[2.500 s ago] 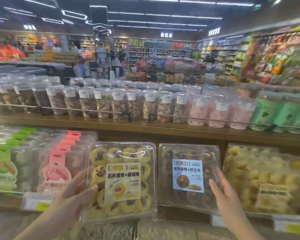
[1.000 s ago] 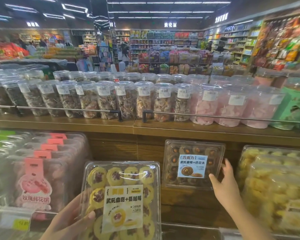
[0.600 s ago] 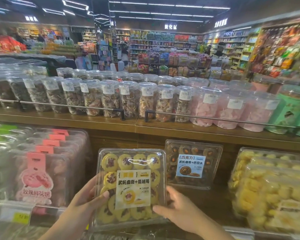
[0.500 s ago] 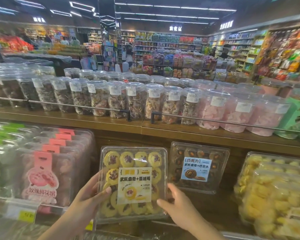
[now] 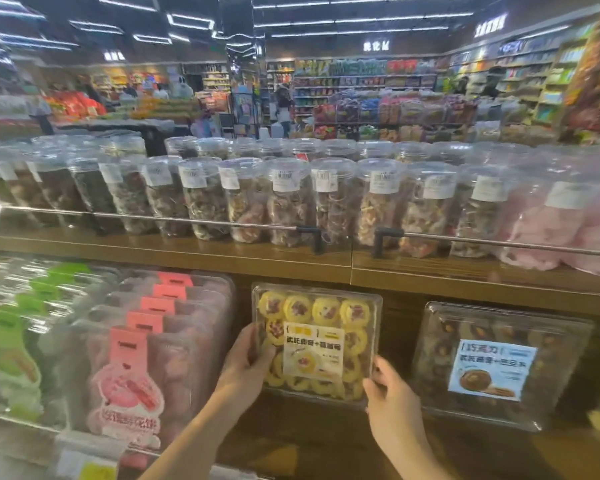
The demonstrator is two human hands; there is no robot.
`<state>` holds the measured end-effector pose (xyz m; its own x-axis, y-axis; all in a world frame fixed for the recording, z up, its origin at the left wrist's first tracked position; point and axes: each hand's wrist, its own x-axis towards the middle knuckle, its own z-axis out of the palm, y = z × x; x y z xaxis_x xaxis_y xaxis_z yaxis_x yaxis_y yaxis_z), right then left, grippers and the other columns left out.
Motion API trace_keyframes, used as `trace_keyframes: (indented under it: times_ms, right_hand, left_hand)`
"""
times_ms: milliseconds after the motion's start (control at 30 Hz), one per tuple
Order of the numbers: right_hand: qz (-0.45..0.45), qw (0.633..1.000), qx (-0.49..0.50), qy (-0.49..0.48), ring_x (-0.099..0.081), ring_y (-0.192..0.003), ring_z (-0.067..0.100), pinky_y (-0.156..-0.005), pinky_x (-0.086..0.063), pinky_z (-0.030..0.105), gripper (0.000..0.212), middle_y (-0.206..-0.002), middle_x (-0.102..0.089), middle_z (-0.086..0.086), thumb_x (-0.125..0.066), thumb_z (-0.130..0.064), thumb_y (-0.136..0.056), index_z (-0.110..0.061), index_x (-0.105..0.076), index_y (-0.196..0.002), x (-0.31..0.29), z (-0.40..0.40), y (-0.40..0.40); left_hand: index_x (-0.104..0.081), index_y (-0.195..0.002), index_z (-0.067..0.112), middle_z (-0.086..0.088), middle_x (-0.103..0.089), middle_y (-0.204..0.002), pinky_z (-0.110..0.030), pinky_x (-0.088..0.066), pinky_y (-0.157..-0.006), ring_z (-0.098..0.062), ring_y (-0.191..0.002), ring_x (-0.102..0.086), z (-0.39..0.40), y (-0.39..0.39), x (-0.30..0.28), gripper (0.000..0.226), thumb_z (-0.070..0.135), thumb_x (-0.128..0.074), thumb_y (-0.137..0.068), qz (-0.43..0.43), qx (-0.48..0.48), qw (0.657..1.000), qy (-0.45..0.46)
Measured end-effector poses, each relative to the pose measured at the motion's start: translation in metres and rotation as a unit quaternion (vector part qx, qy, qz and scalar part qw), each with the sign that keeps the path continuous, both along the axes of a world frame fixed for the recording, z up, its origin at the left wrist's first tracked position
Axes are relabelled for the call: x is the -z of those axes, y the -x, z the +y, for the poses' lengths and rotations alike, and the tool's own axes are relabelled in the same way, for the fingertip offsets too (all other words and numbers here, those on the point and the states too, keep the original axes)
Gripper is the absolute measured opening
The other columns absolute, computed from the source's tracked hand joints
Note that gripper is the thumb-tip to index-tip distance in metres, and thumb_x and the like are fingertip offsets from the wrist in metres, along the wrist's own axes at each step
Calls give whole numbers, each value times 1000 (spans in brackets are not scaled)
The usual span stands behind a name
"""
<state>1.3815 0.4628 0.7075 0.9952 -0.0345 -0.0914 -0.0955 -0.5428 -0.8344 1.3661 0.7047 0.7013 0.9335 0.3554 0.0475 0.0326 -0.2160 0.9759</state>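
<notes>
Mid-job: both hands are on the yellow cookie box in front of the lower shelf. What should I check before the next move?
1. Left hand grips the left edge of the yellow cookie box: ok.
2. Right hand holds its lower right corner: ok.
3. Label upright and facing outward: ok.
4. Clear of the chocolate cookie box to the right: ok.
5. Clear of the pink packs to the left: ok.
6. Box bottom resting on the lower shelf: cannot tell.
</notes>
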Motion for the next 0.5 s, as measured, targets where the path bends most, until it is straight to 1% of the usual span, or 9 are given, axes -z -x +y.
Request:
trace_keyframes:
  times_ms: [33, 67, 200, 300, 367, 400, 467, 500]
  right_hand:
    - [-8, 1000, -3, 15, -63, -118, 18, -88, -50, 23, 47, -134, -65, 0, -52, -17, -104, -23, -46, -150, -1, 2, -1]
    - [-14, 1000, -5, 27, -62, -121, 17, -86, -47, 21, 46, -136, -64, -1, -51, -18, -104, -24, -45, -150, -2, 3, -1]
    - [-24, 998, -18, 58, -60, -125, 15, -100, -49, 29, 48, -138, -62, -4, -51, -22, -104, -24, -42, -151, 1, 5, 0]
    - [-19, 998, -20, 61, -61, -123, 15, -103, -49, 32, 49, -137, -63, -4, -54, -22, -103, -25, -43, -151, 1, 6, -2]
    - [-16, 997, -26, 65, -60, -124, 14, -103, -49, 33, 50, -137, -63, -4, -55, -22, -103, -25, -43, -151, -1, 5, -1]
    - [-13, 997, -31, 67, -60, -124, 14, -103, -49, 34, 50, -136, -64, -4, -55, -22, -103, -25, -43, -151, -2, 4, -1]
    - [-1, 997, -39, 67, -62, -121, 13, -102, -50, 33, 52, -136, -64, -3, -57, -22, -102, -25, -43, -152, -4, 1, -1]
    - [6, 997, -45, 66, -63, -119, 13, -102, -51, 33, 54, -136, -63, -2, -59, -23, -101, -25, -41, -152, -6, -1, -1]
  left_hand:
    - [-61, -116, 52, 19, -73, -118, -48, -50, -107, -5, -116, -67, 1, -3, 3, 39, 19, -65, -97, -1, -2, 1000, 1]
    - [-60, -116, 53, 20, -73, -118, -47, -50, -108, -3, -116, -66, 2, -4, 5, 39, 18, -65, -98, 4, -1, 1000, 0]
    - [-58, -113, 52, 30, -71, -112, -39, -52, -104, 6, -109, -66, 7, -8, 11, 38, 17, -65, -100, 25, -5, 1000, -6]
    - [-58, -115, 51, 31, -72, -109, -36, -54, -101, 9, -106, -66, 5, -6, 11, 38, 15, -63, -100, 25, -25, 999, -15]
    - [-55, -128, 46, 26, -72, -113, -38, -53, -103, 5, -112, -65, 3, -4, 11, 40, 18, -62, -101, 26, -29, 999, -33]
    - [-50, -138, 43, 23, -71, -117, -40, -53, -105, 0, -117, -64, 2, -2, 10, 46, 19, -61, -101, 31, -29, 998, -54]
    - [-30, -155, 38, 16, -63, -135, -42, -49, -110, -8, -129, -58, 2, 1, 5, 67, 17, -61, -100, 35, -27, 994, -97]
    - [-19, -160, 37, 12, -55, -146, -43, -44, -115, -10, -136, -52, 1, 4, 2, 77, 16, -62, -99, 32, -22, 992, -122]
